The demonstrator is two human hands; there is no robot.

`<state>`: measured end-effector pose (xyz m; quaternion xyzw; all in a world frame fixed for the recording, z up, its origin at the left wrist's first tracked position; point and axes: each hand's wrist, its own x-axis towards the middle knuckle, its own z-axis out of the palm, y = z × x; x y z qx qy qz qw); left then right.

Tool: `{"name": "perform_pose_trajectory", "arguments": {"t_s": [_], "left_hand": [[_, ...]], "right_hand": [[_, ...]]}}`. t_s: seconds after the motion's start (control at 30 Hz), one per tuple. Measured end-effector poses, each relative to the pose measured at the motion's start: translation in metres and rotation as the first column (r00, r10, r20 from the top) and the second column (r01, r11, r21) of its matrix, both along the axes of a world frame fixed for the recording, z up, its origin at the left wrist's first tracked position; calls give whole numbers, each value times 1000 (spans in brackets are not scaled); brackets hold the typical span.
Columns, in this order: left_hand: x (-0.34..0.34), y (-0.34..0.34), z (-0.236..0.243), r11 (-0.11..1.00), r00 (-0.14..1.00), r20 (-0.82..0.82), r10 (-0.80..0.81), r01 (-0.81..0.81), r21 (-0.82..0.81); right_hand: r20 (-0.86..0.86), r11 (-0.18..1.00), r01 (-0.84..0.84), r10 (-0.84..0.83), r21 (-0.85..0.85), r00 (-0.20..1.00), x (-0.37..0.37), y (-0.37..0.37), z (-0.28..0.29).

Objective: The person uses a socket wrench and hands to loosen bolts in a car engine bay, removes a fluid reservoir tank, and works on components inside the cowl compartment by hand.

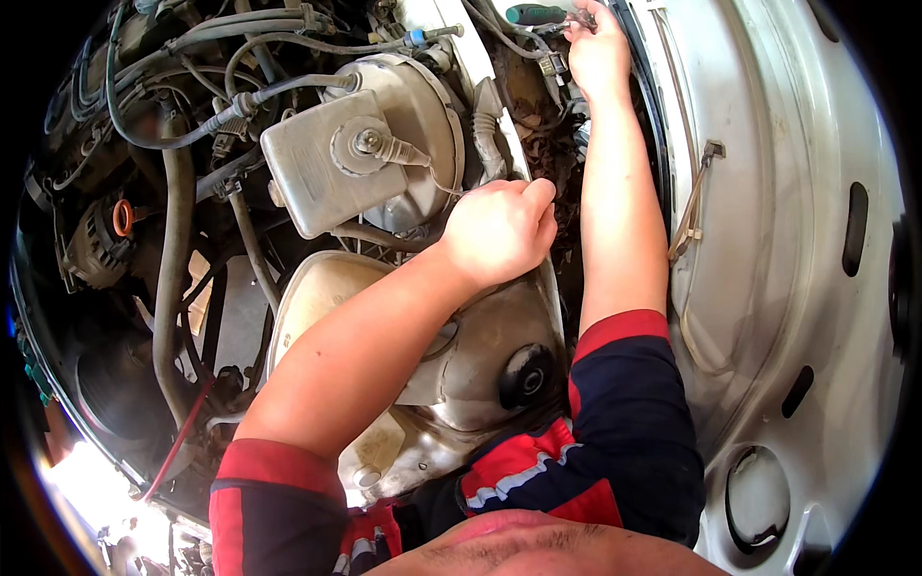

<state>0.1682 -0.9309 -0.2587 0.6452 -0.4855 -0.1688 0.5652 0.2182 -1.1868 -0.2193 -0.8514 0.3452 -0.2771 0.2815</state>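
Observation:
My left hand is closed in a fist at the pale metal edge beside the brake booster and its translucent reservoir. Whatever its fingers hold is hidden. My right hand reaches to the top of the view, its fingers closed around a tool with a green and black handle, beside dark cables and a connector. The tool's working end is too small to make out. Below my right hand, a dark recess holds dry debris.
The engine bay fills the left with hoses, pipes and an alternator. A tank and strut tower lie under my left arm. The raised silver panel, with a cable clipped along it, borders the right.

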Motion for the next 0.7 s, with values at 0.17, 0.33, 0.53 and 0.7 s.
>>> {"name": "perform_pose_trajectory", "arguments": {"t_s": [0.17,0.33,0.53,0.7], "left_hand": [[1,1,-1,999,999,19,-29,28,31],[0,0,3,998,998,12,-59,59,17],[-1,2,-1,999,999,17,-44,44,14],[0,2,0,999,999,33,-43,42,24]], "right_hand": [[18,980,-163,162,118,987,-6,-19,1],[483,796,-356,91,491,871,-18,-63,-14],[-63,990,-141,140,-16,988,-11,3,18],[-265,967,-56,-13,-250,964,-3,18,29]]}}
